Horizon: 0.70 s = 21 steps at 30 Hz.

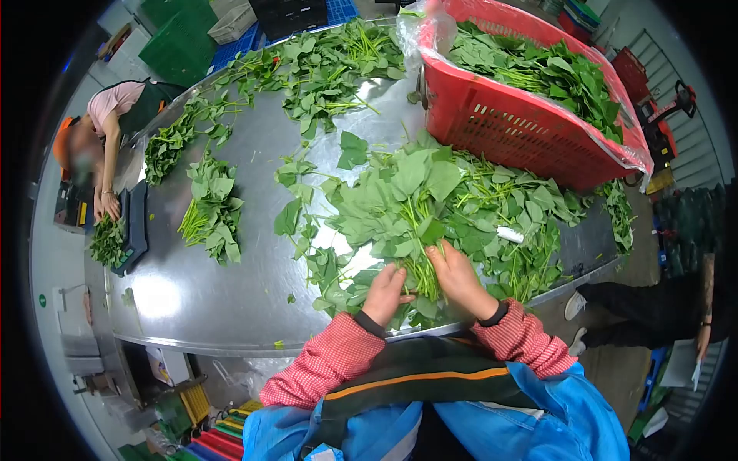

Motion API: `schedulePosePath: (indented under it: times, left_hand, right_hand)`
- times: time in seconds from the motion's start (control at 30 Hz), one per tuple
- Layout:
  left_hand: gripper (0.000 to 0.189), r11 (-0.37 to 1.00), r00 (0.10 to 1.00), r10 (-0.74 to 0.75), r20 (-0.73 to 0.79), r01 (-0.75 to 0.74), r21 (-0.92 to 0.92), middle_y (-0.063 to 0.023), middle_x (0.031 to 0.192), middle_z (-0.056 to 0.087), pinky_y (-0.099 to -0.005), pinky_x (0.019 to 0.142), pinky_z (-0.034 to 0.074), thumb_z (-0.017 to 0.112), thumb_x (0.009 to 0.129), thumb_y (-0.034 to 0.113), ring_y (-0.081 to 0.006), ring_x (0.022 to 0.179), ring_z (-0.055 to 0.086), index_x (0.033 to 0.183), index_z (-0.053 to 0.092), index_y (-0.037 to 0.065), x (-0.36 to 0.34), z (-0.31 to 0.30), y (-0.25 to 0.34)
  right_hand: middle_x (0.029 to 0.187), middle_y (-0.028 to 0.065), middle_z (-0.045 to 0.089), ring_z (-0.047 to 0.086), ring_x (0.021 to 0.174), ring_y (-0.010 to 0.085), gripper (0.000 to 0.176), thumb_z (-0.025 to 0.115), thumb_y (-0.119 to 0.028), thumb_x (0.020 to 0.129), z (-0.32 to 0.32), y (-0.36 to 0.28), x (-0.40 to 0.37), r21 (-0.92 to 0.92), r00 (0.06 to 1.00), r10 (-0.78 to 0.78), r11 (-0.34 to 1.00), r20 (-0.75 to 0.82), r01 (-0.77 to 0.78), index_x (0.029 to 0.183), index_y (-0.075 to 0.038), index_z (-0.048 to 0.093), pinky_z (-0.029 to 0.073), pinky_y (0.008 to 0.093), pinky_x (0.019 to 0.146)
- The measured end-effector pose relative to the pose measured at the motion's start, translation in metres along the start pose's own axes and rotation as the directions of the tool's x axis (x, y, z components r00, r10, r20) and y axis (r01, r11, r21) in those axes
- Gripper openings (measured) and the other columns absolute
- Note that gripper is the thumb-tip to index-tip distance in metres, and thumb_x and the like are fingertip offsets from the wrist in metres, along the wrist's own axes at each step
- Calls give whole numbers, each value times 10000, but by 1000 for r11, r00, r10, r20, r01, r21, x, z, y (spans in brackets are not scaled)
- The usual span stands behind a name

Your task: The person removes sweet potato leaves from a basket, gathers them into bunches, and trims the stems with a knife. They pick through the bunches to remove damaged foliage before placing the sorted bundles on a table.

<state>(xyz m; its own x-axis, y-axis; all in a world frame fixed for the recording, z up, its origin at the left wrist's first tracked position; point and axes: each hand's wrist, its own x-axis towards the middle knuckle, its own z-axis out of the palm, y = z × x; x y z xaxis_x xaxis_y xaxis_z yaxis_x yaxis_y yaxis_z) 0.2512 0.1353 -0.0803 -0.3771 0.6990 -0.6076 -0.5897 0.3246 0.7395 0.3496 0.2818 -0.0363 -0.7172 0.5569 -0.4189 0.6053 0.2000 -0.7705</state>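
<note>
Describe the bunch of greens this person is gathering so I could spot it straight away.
Start at the red basket on the steel table and come down across the heap of leaves to the near edge. There the left hand and right hand flank one bunch. Its stems lie lined up together, unlike the scattered leaves around.

The broad sheet-metal table point(231, 307) is smooth and brushed, with a bright glare patch at 8 o'clock. At 1 o'clock the red slotted plastic crate point(500, 131) looks hard and matt. It is lined with thin clear plastic film point(419, 31), crinkled and glossy. The heap of green leafy stems point(407, 192) at centre is soft, with a faint sheen. At 6 o'clock the red-checked woven cloth sleeves point(330, 361) look matt, and the blue apron point(553, 422) looks slick.
</note>
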Motion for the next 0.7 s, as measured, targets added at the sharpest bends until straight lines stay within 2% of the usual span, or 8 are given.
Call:
schedulePosePath:
  times: [0.07, 0.13, 0.2, 0.4, 0.43, 0.5, 0.6, 0.7]
  left_hand:
    - [354, 927, 973, 224, -60, -194, 322, -159, 1034, 615, -397, 729, 555, 509, 974, 232, -252, 885, 638, 1239, 504, -1, 3, 3, -10]
    - [289, 474, 795, 606, 24, -385, 792, -222, 827, 651, -421, 627, 548, 531, 934, 188, -338, 703, 664, 1150, 546, -3, 3, 9, -21]
    - [273, 358, 808, 565, 166, -421, 834, -242, 753, 630, -455, 623, 532, 540, 904, 164, -373, 693, 648, 1117, 558, -7, -4, 18, -14]
    - [394, -24, 871, 355, 339, -354, 935, -156, 645, 642, -436, 521, 507, 631, 855, 387, -349, 584, 642, 1051, 602, 46, -31, 37, 56]
    - [401, 7, 749, 524, 406, -480, 877, -126, 674, 658, -404, 530, 509, 677, 831, 345, -309, 567, 636, 1118, 628, 69, -32, 28, 62]
    - [482, 50, 754, 562, 339, -440, 896, -133, 977, 690, -414, 734, 538, 712, 798, 294, -282, 833, 681, 1227, 589, 113, -48, 21, 86]
    - [633, -378, 527, 605, 597, -469, 798, -142, 1327, 541, -497, 986, 431, 742, 735, 220, -274, 1164, 569, 1318, 509, 145, -43, 25, 110]
    - [799, -641, 424, 435, 794, -473, 604, -129, 1464, 386, -578, 1102, 264, 764, 663, 184, -283, 1335, 403, 1382, 420, 143, -9, 26, 101]
  right_hand:
    - [1114, 283, 611, 598, 1047, 394, 567, 480, -431, 979, 7, 17, -3, 139, 995, -92, 986, -26, 94, 1236, 74, 493, 459, 413, 893]
    - [1123, 225, 621, 613, 1011, 337, 513, 522, -388, 972, 11, 22, -6, 267, 987, -154, 951, -32, 157, 1230, 55, 497, 469, 394, 871]
    - [1120, 156, 627, 621, 968, 260, 465, 568, -338, 961, 16, 22, -8, 387, 982, -189, 905, -9, 178, 1229, 35, 497, 478, 364, 850]
    - [1014, 80, 646, 639, 850, 144, 336, 584, -269, 957, -15, 27, 3, 801, 955, 69, 529, 288, -280, 1158, -4, 536, 541, 291, 725]
    - [1002, 80, 654, 649, 828, 150, 312, 577, -259, 960, -22, 29, 5, 831, 941, 68, 451, 332, -326, 1143, -9, 546, 554, 296, 701]
    - [989, 86, 673, 671, 795, 164, 279, 540, -220, 976, -36, 29, 8, 850, 945, 36, 427, 325, -308, 1156, -8, 562, 577, 307, 667]
    - [1095, 119, 652, 653, 902, 163, 332, 519, -207, 988, -53, 17, 4, 787, 909, -8, 504, 417, -356, 1233, 16, 538, 555, 307, 765]
    - [1194, 135, 607, 595, 1023, 154, 389, 530, -217, 986, -40, 12, 0, 707, 869, -356, 708, 344, 10, 1268, 49, 509, 500, 303, 879]
